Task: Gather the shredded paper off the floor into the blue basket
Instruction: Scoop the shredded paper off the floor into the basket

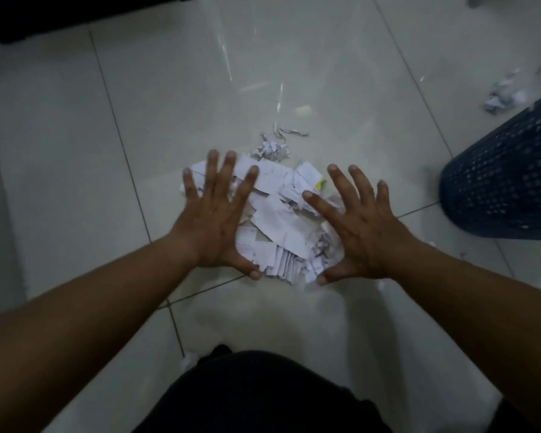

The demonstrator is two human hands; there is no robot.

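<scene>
No readable text; print on shredded paper [278,220] illegible.

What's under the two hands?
Between and partly under the left hand and right hand lies a pile of torn white paper on the tiled floor. What the palms themselves cover cannot be seen.

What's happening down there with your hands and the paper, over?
Left hand and right hand open, spread either side of the paper pile. Blue basket stands right. Stray scraps beyond; nothing blocking.
</scene>
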